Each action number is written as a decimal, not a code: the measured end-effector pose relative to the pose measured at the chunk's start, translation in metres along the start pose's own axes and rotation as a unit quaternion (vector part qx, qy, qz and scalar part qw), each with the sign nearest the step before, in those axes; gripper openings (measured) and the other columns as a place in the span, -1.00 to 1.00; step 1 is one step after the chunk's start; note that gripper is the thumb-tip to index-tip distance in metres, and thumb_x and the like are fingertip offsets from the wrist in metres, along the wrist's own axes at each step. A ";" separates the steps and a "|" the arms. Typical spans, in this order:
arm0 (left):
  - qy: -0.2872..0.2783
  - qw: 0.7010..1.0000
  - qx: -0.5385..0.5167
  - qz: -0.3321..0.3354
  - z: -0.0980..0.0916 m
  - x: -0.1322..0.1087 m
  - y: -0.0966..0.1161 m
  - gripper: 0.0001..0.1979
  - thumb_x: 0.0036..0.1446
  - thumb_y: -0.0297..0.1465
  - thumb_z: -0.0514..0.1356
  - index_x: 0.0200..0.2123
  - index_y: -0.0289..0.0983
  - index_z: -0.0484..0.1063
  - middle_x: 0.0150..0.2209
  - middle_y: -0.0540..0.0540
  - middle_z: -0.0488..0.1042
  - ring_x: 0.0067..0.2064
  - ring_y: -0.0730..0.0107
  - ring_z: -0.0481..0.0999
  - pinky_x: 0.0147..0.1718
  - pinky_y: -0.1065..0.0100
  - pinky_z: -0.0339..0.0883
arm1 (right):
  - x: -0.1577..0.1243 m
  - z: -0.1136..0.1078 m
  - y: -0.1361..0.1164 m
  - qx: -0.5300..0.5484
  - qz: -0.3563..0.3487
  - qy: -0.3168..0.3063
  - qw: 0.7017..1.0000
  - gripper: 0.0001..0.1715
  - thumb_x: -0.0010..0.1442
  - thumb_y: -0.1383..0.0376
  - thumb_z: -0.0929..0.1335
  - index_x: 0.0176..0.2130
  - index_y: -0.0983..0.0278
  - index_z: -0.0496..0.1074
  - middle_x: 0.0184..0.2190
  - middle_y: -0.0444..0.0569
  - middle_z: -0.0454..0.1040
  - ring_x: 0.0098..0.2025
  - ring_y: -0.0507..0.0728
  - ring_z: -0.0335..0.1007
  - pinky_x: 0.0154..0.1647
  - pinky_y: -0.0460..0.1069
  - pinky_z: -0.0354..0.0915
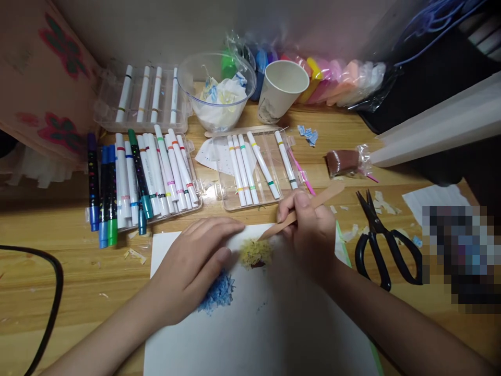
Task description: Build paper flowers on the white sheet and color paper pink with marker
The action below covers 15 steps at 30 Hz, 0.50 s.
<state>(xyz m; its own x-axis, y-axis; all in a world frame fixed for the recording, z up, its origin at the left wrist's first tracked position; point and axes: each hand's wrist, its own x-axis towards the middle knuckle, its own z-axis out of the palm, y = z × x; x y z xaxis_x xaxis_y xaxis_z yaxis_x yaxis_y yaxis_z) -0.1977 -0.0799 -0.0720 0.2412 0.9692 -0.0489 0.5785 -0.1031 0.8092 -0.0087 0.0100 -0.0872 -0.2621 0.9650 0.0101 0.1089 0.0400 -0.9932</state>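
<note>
A white sheet of paper (pixel 242 339) lies in front of me on the wooden table. My right hand (pixel 309 230) grips a flat wooden craft stick (pixel 282 225) like a pen. The stick's lower end meets the top of a yellow textured patch (pixel 256 253) that has a small dark brown spot at its lower edge. My left hand (pixel 195 261) rests flat on the sheet with fingers stretched out. Its palm partly covers a blue textured patch (pixel 219 292). Small blue specks mark the paper right of that patch.
Black-handled scissors (pixel 376 224) lie at right, below a brown clay packet (pixel 344 163). White markers fill clear cases (pixel 250 206) at the back and left. Behind them stand a clear plastic bowl (pixel 217 112) with crumpled paper and a paper cup (pixel 279 94). A black cable (pixel 58 292) curves at left.
</note>
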 end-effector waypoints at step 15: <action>-0.049 0.997 0.061 0.024 0.000 0.001 0.000 -0.59 0.31 -0.20 -0.11 0.17 -0.01 0.26 0.16 -0.09 0.25 0.11 0.13 0.26 0.01 0.13 0.23 | -0.007 -0.004 0.000 -0.048 -0.088 0.052 0.994 -0.47 0.33 0.08 0.17 -0.58 0.21 0.32 -0.69 -0.15 0.22 -0.67 0.00 0.12 -0.66 -0.05 0.06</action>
<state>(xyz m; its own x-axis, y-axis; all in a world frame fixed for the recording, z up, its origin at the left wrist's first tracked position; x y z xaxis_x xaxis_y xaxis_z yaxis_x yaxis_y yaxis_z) -0.1974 -0.0791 -0.0718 0.3430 0.9364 -0.0737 0.6530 -0.1813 0.7353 -0.0027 0.0047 -0.0872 -0.1856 0.9622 0.1995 0.1625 0.2303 -0.9595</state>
